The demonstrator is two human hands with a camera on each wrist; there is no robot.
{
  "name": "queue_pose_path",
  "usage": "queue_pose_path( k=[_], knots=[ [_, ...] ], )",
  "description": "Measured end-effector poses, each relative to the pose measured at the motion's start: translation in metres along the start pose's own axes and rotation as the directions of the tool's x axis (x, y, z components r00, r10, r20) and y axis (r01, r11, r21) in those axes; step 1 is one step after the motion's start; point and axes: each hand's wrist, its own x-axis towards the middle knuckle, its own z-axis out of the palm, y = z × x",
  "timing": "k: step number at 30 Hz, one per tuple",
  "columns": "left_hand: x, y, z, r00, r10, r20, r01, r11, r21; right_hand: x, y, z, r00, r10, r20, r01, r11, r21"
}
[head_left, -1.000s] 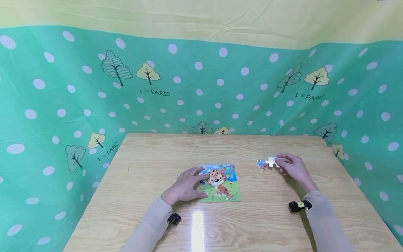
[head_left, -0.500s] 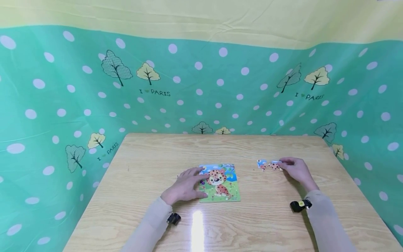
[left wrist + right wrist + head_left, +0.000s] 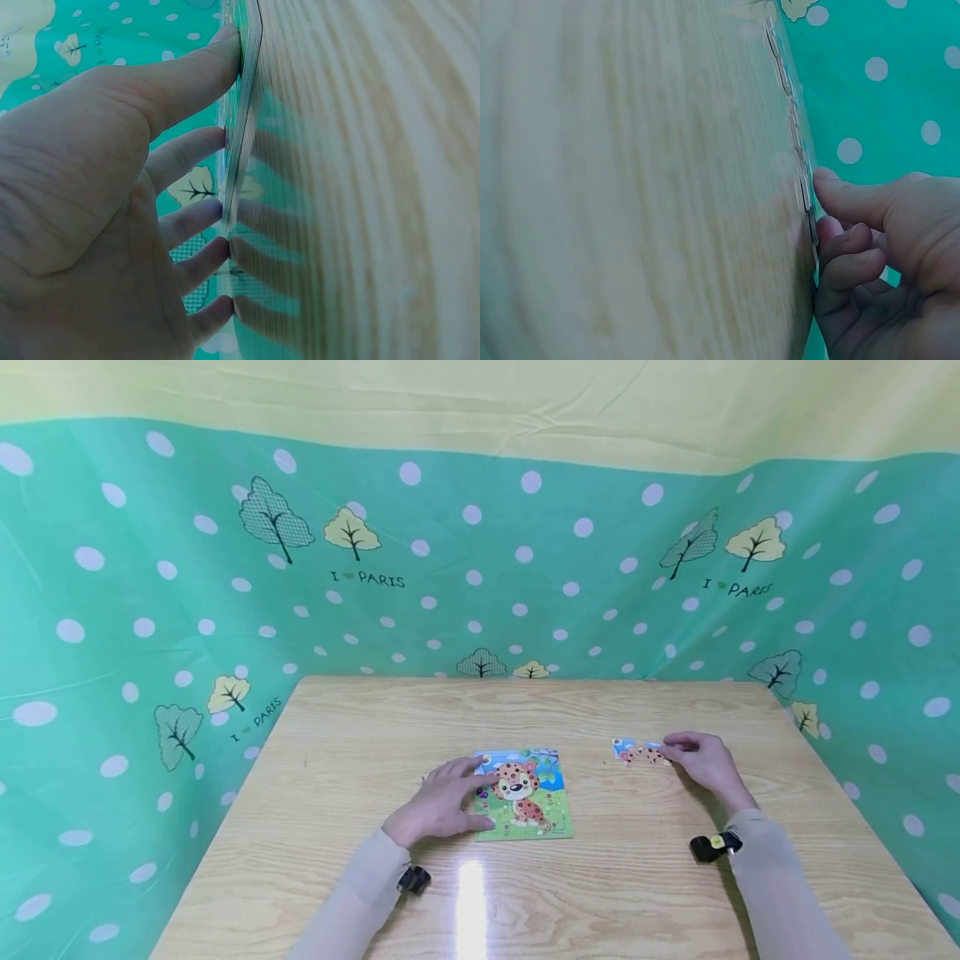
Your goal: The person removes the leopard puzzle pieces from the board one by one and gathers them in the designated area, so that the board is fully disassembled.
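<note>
Small cardboard jigsaw pieces point(image 3: 640, 752) are being joined: right hand point(image 3: 701, 760) pinching one's edge, left hand point(image 3: 442, 802) spread, pressing colourful leopard puzzle board point(image 3: 525, 795). Next likely needs tab alignment.

— What is the desk point(image 3: 615, 877) made of?
— Pale wood with a plain grain, smooth and glossy; a bright streak of light reflects low in the frame's centre.
— And the leopard puzzle board point(image 3: 525, 793)?
— Thin printed card, its face slightly shiny. The two loose puzzle pieces point(image 3: 639, 752) at centre right look like the same printed card.
— The backdrop point(image 3: 150, 610)?
— A thin, smooth sheet, green with white dots and yellow at the top, creased and faintly sheeny; plastic or cloth, I cannot tell.
— The sleeves point(image 3: 352, 902)?
— Soft, matt beige cloth.
</note>
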Motion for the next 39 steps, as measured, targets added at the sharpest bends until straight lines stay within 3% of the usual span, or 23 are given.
queue_pose_path(
  k=[14,32,39],
  knots=[
    [0.001,0.000,0.000,1.000,-0.005,0.002,0.005,1.000,-0.012,-0.007,-0.019,0.004,0.998,-0.056,0.013,0.056,0.998,0.012],
    [0.001,-0.001,0.001,1.000,-0.004,-0.010,0.003,1.000,-0.023,-0.011,-0.055,0.033,0.990,-0.134,0.039,0.130,0.987,0.096],
    [0.000,-0.001,0.001,1.000,-0.010,-0.008,0.010,1.000,-0.028,-0.015,-0.071,0.050,0.984,-0.169,0.057,0.164,0.984,0.076]
  ],
)
